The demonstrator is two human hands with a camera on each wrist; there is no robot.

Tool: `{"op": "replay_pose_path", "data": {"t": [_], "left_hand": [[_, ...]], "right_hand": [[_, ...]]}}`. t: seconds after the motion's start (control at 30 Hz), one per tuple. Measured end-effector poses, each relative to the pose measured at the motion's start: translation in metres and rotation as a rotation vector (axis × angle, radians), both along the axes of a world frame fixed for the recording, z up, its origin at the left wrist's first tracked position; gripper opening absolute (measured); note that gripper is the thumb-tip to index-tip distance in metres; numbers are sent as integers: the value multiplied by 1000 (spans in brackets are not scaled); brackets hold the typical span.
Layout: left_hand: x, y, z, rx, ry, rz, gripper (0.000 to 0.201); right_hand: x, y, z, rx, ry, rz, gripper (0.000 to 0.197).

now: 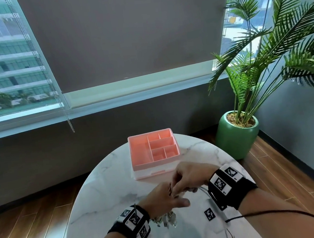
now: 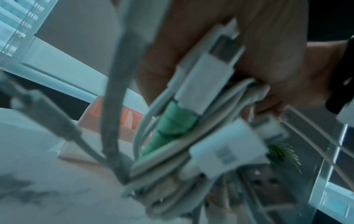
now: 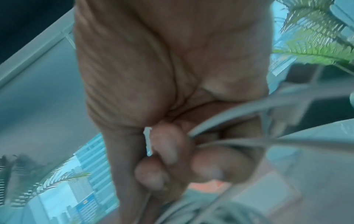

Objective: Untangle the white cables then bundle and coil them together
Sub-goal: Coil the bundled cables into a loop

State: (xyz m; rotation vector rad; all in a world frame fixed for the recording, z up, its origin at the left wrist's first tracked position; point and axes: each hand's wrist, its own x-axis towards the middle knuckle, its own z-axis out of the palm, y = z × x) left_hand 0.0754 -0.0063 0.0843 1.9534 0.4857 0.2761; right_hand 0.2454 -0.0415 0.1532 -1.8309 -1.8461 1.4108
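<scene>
White cables (image 2: 168, 153) are sitting bunched up in the left hand (image 1: 161, 198), whose fingers are curling around them, with plugs and a green piece sticking out. Right beside it, the right hand (image 1: 189, 177) is pinching some cable strands with bent fingers (image 3: 168, 145). Both hands are hanging over the marble table (image 1: 106, 196). Past the hands, a pink box (image 1: 153, 150) is resting.

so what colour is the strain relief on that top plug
Green, on the plug's strain relief; clearest in the left wrist view.
</scene>
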Motion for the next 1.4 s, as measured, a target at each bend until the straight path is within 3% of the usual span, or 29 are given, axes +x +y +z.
{"op": "replay_pose_path", "data": {"t": [0.1, 0.27, 0.47, 0.6, 0.8, 0.97, 1.2, 1.3, 1.4], "left_hand": [[-3, 1, -2, -131, 52, 77, 22], [-8, 5, 6, -572, -210, 105, 31], [0, 15, 22, -847, -479, 227, 39], [6, 18, 36, -914, -626, 346, 39], [3, 35, 46, -859, -792, 612, 34], [14, 33, 38, -778, -808, 884, 38], [21, 39, 40, -571, -812, 1107, 31], [21, 44, 33, -526, -806, 1170, 30], [21, 42, 28, -323, -686, 1157, 29]], "right_hand": [[22, 8, 9, 90, 39, -22, 7], [55, 16, 3, 161, 325, -202, 11], [51, 15, -24, 285, 513, -390, 19], [32, 11, -50, 321, 624, -584, 25], [1, -13, -89, 191, 741, -650, 26], [-31, -10, -92, 184, 620, -693, 29], [-55, -22, -89, 96, 457, -538, 25], [-57, -27, -77, 179, 200, -364, 25], [-53, -28, -64, 265, -114, -93, 29]]}}
